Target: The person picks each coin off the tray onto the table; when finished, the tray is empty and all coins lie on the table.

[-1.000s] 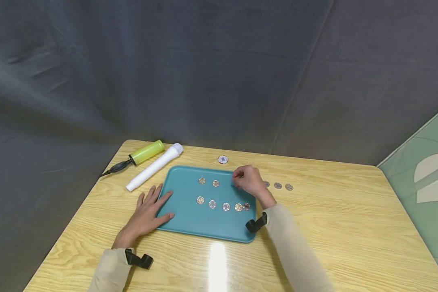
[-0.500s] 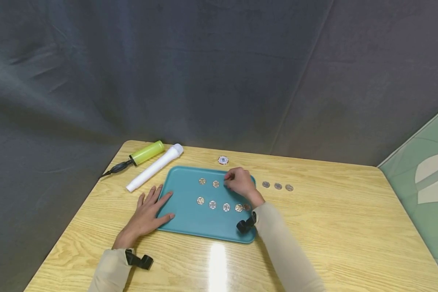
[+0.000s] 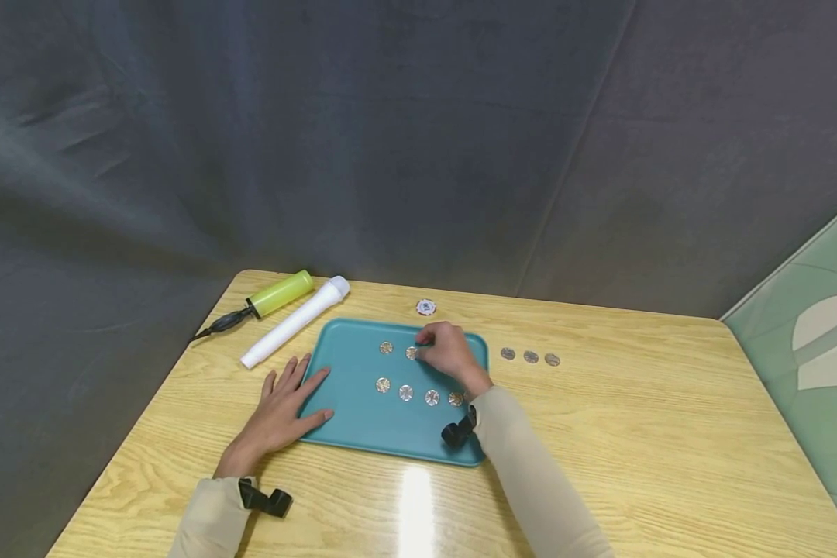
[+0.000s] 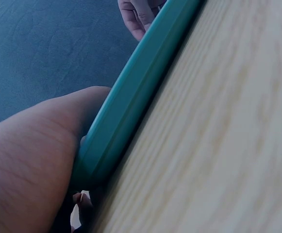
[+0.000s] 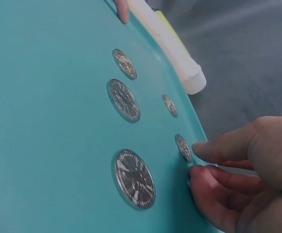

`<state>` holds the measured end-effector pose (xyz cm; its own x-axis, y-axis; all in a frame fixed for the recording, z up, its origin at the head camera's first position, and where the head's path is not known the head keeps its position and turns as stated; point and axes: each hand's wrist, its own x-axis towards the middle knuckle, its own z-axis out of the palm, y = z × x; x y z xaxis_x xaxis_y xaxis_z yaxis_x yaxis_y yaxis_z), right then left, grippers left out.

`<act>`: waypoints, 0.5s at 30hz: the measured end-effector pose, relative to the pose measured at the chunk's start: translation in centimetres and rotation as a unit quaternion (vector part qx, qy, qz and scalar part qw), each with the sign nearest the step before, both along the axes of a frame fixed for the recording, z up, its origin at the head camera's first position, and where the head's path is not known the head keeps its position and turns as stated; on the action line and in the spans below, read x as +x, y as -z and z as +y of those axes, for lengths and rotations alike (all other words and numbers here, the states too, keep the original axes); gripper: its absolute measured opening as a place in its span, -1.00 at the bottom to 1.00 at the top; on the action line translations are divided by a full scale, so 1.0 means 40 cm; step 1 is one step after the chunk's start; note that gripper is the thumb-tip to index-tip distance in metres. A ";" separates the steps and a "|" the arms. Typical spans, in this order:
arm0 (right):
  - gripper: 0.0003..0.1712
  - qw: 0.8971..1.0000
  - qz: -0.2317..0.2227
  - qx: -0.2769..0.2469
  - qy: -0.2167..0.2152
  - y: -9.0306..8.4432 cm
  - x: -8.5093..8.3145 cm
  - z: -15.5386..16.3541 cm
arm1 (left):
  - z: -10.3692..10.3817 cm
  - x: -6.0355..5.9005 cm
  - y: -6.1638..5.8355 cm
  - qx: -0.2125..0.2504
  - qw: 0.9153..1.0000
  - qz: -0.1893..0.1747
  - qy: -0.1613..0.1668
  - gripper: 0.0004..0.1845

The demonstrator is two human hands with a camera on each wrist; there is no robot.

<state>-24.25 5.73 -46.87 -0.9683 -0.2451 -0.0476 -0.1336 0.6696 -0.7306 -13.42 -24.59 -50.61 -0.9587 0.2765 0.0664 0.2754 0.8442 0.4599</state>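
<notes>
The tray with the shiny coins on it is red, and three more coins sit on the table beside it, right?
Not red: the tray is teal, as the head view shows. The coins do lie on it, and three more coins sit on the table beside it.

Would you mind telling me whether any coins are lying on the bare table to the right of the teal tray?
Yes, three coins lie in a row on the table, just right of the tray.

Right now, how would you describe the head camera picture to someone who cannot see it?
A right hand reaches over coins lying on a teal tray, while the left hand rests flat at the tray's left edge. Three more coins lie on the wooden table.
</notes>
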 end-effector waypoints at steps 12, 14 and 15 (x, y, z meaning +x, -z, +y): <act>-0.68 1.000 0.029 0.010 -0.003 0.011 0.004 -0.031 | -0.002 -0.001 0.002 -0.001 1.000 -0.002 -0.001 -0.20; -0.69 0.999 0.039 0.009 0.003 0.015 0.005 -0.037 | -0.002 -0.001 0.001 0.000 1.000 -0.003 -0.001 -0.20; -0.69 0.999 0.044 0.007 0.006 0.017 0.007 -0.039 | -0.002 -0.001 0.001 0.000 1.000 -0.003 -0.001 -0.20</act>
<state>-23.98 4.18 -47.54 -0.9716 -0.2340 0.0347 -0.1895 0.6821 -0.7063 -13.45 -24.65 -50.65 -0.9595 0.2749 0.0613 0.2714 0.8446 0.4615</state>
